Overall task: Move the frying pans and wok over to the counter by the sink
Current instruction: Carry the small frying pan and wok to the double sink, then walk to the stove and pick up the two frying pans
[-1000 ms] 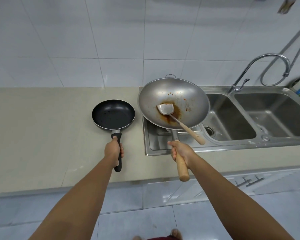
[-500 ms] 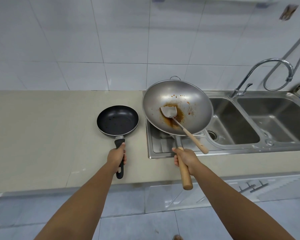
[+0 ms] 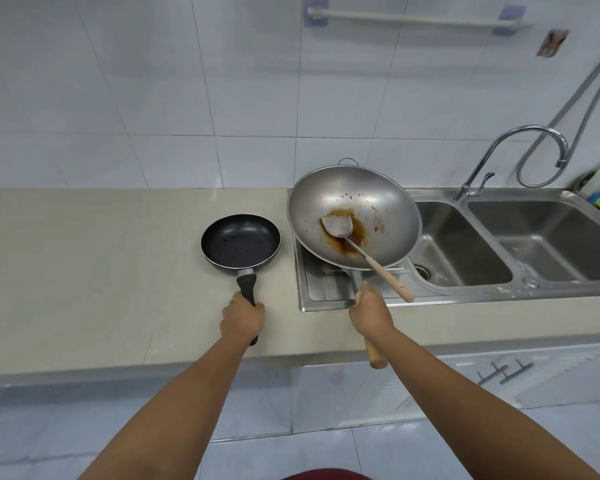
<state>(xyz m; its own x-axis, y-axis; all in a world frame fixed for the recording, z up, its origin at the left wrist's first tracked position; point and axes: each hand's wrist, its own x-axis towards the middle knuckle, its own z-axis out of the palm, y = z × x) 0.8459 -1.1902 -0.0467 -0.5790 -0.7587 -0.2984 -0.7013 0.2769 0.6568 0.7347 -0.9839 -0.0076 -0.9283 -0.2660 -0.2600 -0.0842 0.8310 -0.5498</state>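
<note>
- Slid a little nearer the sink since a second ago: left hand (image 3: 242, 319) clamped on small black non-stick frying pan (image 3: 240, 243), resting on beige table (image 3: 84, 271).
- Right hand (image 3: 371, 311) clamped on wooden-handled steel wok (image 3: 354, 216) with sauce-stained steel spatula (image 3: 357, 249), hovering over drainboard.
- Placement nearly done, by judgement.
- No readable writing.

The wok (image 3: 354, 216) is showing brushed, dull-shining metal smeared with brown sauce, its handle (image 3: 374, 351) pale bare wood. The frying pan (image 3: 240, 242) is wearing a dark, satin non-stick coating with a matt black plastic grip. The spatula (image 3: 338, 226) is gleaming steel on wood. The sink (image 3: 465, 244) is reflecting as stainless steel; the counter (image 3: 101, 265) is looking smooth, matt beige; the wall tiles (image 3: 153, 81) are shining glossy white.
</note>
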